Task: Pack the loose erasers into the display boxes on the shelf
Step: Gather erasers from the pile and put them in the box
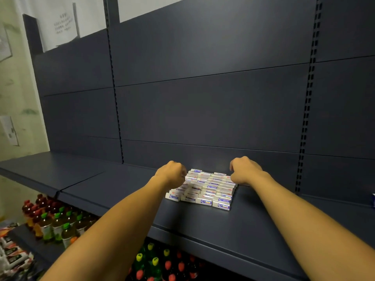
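Your erasers (pixel 203 188) sit on the dark blue shelf (pixel 125 185), packed tight in a flat block of rows a little way out from the back panel (pixel 203 110). Each eraser is a small white bar in a sleeve with a blue-purple label and a touch of red; the print is too small to read. The rows run side by side from the back of the block to the front, and the front row stands slightly uneven, with the leftmost eraser set a little apart from its neighbours. Whether any box wall surrounds the block cannot be told.

Your left hand (pixel 172 174) is at the left rear corner of the erasers, fingers curled under into a fist, knuckles up, touching or just beside the block's edge. Whether it pinches an eraser is hidden by the back of the hand. Your right hand (pixel 244 171) is at the right rear corner of the erasers, fingers likewise bent down and inward against the block's right edge; its grip is hidden as well. Both forearms reach in from below, one on each side of the erasers.

Below and left of the erasers, on lower shelves, stand bottles (pixel 52 220) with green and red caps. Directly beneath the erasers, more bottles with yellow and red caps (pixel 160 262) show under the shelf's front lip.
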The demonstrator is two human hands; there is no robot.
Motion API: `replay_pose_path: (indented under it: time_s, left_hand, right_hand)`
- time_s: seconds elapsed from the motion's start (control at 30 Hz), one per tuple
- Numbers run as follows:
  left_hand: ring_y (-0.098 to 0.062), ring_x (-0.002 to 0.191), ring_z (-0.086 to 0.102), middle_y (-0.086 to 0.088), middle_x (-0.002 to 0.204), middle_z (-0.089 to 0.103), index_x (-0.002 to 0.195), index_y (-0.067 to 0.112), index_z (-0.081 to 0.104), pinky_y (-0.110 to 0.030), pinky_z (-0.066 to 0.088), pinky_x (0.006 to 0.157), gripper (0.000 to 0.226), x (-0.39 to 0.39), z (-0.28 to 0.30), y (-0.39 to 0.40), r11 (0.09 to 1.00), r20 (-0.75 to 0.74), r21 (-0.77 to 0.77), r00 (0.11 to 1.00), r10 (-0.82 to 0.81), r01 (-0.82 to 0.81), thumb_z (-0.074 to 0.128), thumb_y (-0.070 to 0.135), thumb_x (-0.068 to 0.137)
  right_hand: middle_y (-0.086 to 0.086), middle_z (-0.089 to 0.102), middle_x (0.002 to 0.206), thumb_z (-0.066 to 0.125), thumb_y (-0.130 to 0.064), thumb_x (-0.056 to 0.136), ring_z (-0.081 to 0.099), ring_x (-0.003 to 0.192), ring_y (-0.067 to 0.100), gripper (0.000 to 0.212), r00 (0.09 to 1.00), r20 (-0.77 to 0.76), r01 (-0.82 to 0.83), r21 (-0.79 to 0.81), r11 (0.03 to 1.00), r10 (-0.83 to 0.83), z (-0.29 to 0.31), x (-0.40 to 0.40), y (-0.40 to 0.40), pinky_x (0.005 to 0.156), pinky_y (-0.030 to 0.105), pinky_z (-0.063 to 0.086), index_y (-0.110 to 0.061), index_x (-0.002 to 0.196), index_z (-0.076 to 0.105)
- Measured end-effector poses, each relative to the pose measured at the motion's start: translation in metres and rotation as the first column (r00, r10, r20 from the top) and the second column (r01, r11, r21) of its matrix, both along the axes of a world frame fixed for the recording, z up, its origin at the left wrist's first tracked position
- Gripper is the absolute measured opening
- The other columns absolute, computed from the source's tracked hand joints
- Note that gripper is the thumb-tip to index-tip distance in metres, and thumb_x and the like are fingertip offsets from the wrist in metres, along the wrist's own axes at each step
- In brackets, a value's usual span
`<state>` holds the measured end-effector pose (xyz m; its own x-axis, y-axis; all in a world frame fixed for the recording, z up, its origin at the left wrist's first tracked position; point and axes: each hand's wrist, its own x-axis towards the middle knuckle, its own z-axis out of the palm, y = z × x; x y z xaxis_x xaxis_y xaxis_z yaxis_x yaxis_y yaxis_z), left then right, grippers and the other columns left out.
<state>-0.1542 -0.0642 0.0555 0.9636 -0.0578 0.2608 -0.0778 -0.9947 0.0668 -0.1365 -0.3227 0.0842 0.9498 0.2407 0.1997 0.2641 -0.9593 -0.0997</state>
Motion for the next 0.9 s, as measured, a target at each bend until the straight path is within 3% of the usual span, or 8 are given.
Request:
replay_pose_path:
  time_s: [0.23,0.37,0.6,0.77,0.9]
  left_hand:
    - [-0.024,0.093,0.066,-0.001,0.109,0.072,0.11,0.02,0.075,-0.041,0.06,0.08,0.03,0.043,0.003,0.016,0.997,0.03,-0.016,0.997,-0.071,0.072,0.054,0.01,0.091]
    - [-0.018,0.092,0.066,0.002,0.108,0.073,0.105,0.021,0.076,-0.038,0.059,0.082,0.022,0.061,-0.013,0.031,0.992,0.025,-0.051,0.993,-0.113,0.114,0.058,0.015,0.094]
    - [-0.016,0.09,0.065,0.001,0.104,0.072,0.103,0.014,0.077,-0.037,0.058,0.084,0.02,0.075,-0.026,0.051,0.962,0.047,-0.119,0.969,-0.241,0.245,0.059,0.014,0.094]
    - [-0.01,0.092,0.06,0.006,0.107,0.066,0.108,0.021,0.076,-0.031,0.055,0.083,0.019,0.076,-0.024,0.071,0.925,0.054,-0.088,0.929,-0.366,0.37,0.061,0.024,0.096]
    - [-0.01,0.095,0.057,0.007,0.111,0.063,0.112,0.024,0.074,-0.03,0.051,0.085,0.019,0.078,-0.034,0.084,0.901,-0.023,-0.041,0.901,-0.434,0.433,0.064,0.03,0.097]
  right_hand:
    - [0.006,0.067,0.109,0.058,-0.013,0.086,0.065,0.092,0.028,0.028,0.998,0.045,-0.036,0.052,0.998,0.034,-0.012,0.035,0.028,0.075,0.034,0.056,-0.018,0.112,0.067]
    - [0.002,0.068,0.109,0.061,-0.018,0.089,0.065,0.093,0.025,0.024,0.997,0.06,-0.045,0.1,0.994,0.039,-0.03,0.043,0.042,0.077,0.037,0.058,-0.023,0.111,0.067]
    - [-0.003,0.067,0.118,0.064,-0.025,0.091,0.063,0.106,0.024,0.025,0.996,0.091,-0.017,0.22,0.975,-0.003,-0.056,0.043,0.069,0.088,0.039,0.055,-0.028,0.116,0.068]
    - [-0.005,0.067,0.115,0.066,-0.02,0.092,0.062,0.107,0.021,0.022,0.981,0.173,0.019,0.368,0.93,-0.088,-0.066,0.041,0.075,0.092,0.038,0.052,-0.025,0.113,0.072]
    - [-0.004,0.067,0.109,0.066,-0.017,0.092,0.06,0.106,0.02,0.02,0.962,0.212,0.062,0.442,0.895,-0.172,-0.08,0.039,0.076,0.092,0.035,0.049,-0.023,0.109,0.074]
